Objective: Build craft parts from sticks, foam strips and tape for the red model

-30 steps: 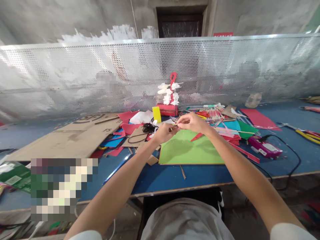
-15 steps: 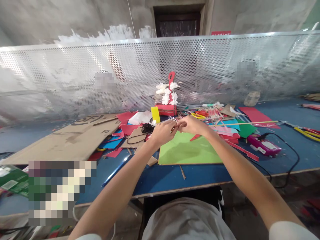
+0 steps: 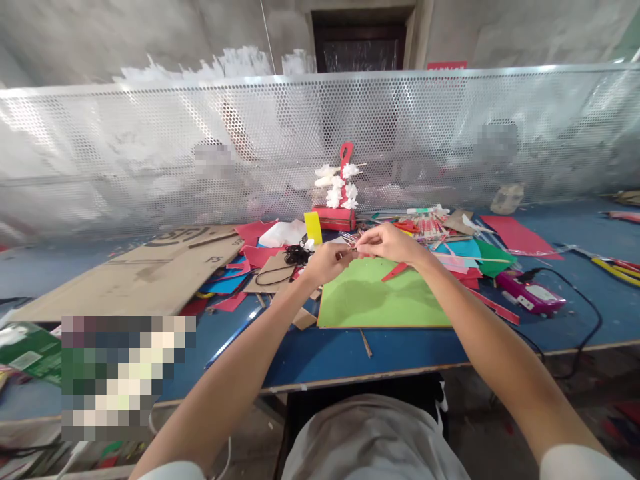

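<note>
My left hand [image 3: 329, 262] and my right hand [image 3: 389, 243] meet above the back edge of a green sheet [image 3: 385, 297], fingers pinched close together. A thin pale stick [image 3: 475, 259] comes out from behind my right wrist and points right; its other end is lost in my fingers. What the left fingertips pinch is too small and covered to make out. On the green sheet, by my right wrist, lies a red strip [image 3: 395, 271]. Behind my hands stands a red paper model [image 3: 334, 218] with white tufts [image 3: 334, 196] on its upright.
Cardboard [image 3: 135, 277] covers the table's left. A black cord bundle [image 3: 299, 255] and a yellow piece [image 3: 313, 229] sit left of the model. Coloured scraps, a purple device [image 3: 533, 293] with a cable and yellow-handled pliers [image 3: 614, 268] lie right. A perforated metal screen [image 3: 280, 147] closes the back.
The stick's visible part is shorter and now slopes slightly down to the right. My hands have shifted a little, my left fingers turning, and they still meet at the fingertips.
</note>
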`<state>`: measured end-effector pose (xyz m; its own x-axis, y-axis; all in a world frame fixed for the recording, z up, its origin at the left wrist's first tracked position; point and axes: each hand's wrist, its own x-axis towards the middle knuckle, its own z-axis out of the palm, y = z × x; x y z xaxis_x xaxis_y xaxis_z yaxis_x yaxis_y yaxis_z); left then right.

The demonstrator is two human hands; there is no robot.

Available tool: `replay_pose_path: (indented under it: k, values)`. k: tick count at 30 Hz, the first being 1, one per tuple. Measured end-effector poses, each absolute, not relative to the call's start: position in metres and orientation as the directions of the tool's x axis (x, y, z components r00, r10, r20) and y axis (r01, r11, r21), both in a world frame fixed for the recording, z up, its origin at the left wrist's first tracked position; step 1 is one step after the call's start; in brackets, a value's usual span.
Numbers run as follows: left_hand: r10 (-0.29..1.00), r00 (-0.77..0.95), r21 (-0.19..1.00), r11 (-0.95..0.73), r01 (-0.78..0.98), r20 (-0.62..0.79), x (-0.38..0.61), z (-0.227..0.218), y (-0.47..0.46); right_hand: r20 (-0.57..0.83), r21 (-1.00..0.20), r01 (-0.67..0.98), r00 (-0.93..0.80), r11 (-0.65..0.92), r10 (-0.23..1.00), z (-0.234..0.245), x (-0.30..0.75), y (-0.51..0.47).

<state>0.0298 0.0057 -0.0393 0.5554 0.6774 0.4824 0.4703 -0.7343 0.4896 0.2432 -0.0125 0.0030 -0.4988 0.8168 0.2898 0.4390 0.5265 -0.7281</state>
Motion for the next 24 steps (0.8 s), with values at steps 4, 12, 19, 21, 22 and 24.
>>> replay_pose_path:
  k: [4, 12, 19, 21, 22, 24]
  values:
    - [0.726, 0.535, 0.554, -0.682, 0.477, 0.433, 0.025, -0.038, 0.012, 0.238, -0.691, 0.494, -0.533, 0.527, 0.812, 0.000, 0.243, -0.011]
    - [0.615, 0.522, 0.188, -0.734, 0.652, 0.591, 0.029, -0.035, 0.003, 0.271, -0.468, 0.707, -0.456, 0.530, 0.848, -0.009, 0.239, -0.005]
    - [0.480, 0.725, 0.129, -0.865, 0.485, 0.495, 0.032, -0.048, 0.007, 0.403, -0.529, 0.612, -0.427, 0.587, 0.809, -0.011, 0.241, 0.001]
    - [0.549, 0.682, 0.197, -0.827, 0.526, 0.483, 0.030, -0.049, 0.010, 0.400, -0.602, 0.539, -0.435, 0.589, 0.807, -0.010, 0.242, 0.002]
    - [0.591, 0.652, 0.241, -0.800, 0.549, 0.476, 0.029, -0.048, 0.012, 0.386, -0.638, 0.507, -0.441, 0.580, 0.810, -0.009, 0.243, 0.001]
    - [0.669, 0.584, 0.335, -0.740, 0.584, 0.459, 0.026, -0.046, 0.015, 0.347, -0.687, 0.465, -0.465, 0.558, 0.815, -0.007, 0.243, 0.000]
